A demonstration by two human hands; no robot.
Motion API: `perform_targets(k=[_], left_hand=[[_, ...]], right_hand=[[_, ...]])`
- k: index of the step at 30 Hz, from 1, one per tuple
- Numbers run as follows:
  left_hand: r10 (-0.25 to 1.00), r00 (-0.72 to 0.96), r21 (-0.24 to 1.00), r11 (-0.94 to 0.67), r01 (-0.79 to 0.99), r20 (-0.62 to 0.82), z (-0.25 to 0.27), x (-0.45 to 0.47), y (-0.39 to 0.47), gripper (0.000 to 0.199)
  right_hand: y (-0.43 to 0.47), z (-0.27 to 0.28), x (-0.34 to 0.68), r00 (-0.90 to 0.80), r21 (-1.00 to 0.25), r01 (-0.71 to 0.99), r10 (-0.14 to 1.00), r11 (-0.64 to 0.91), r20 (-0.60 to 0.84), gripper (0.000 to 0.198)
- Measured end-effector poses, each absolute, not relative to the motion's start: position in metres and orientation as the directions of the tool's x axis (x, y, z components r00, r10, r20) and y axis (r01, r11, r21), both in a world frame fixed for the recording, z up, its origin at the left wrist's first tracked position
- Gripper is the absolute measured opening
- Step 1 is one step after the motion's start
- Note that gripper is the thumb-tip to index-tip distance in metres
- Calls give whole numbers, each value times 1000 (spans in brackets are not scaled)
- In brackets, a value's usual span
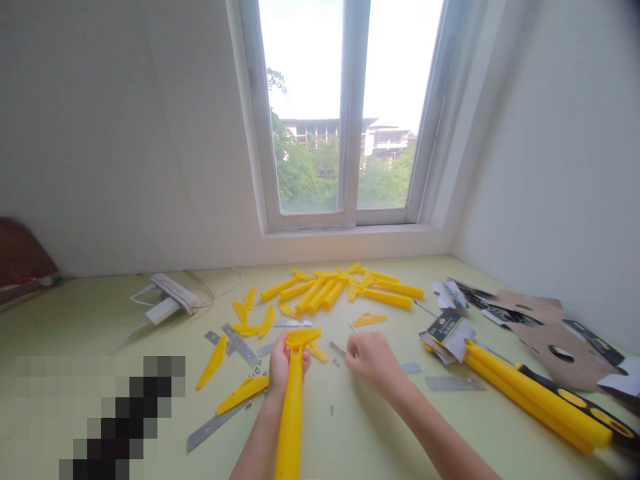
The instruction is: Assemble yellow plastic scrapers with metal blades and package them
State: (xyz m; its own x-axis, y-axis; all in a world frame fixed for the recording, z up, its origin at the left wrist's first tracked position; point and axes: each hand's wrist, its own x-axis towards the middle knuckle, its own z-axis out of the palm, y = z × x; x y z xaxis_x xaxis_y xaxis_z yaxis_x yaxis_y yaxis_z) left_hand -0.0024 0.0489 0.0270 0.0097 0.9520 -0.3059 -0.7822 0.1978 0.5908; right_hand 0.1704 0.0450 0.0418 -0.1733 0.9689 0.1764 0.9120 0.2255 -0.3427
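My left hand (281,367) is wrapped round the yellow handle (290,413) of a scraper, whose wide yellow head (303,337) points away from me. To the right, my right hand (369,355) is closed just above the table. A thin metal tool (353,327) pokes out of that fist; its kind is hidden by the fingers. Between the hands lie small screws (335,363). Close to my left hand are loose yellow clamp plates (243,394), flat steel blades (215,427) and a small heap of nuts or screws (257,367).
Several yellow scraper handles (320,293) are piled below the window. A white power strip (173,293) with cables sits at the back left. On the right are cardboard packaging (537,307), longer yellow handles (540,393) and a black-and-yellow handle (575,403).
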Motion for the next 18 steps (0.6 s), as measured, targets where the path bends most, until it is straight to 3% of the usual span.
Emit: perform_targets(k=[11,14,16,18], left_hand=[[929,102,633,321,-704,-357,22,4,55,31],[933,126,656,328,-680,-336,21,7,54,37],[938,147,672,330,-663,-315,21,9,52,41],[942,171,687,329,-648,-290,22,10,50,43]], right_hand=[[51,41,178,-89,-349,921,967,171,240,25],[55,44,183,-52,-558,801,954,217,296,22],[57,48,185,-45,-779,571,957,259,286,22],[57,52,184,-83,-915,324,971,240,225,25]])
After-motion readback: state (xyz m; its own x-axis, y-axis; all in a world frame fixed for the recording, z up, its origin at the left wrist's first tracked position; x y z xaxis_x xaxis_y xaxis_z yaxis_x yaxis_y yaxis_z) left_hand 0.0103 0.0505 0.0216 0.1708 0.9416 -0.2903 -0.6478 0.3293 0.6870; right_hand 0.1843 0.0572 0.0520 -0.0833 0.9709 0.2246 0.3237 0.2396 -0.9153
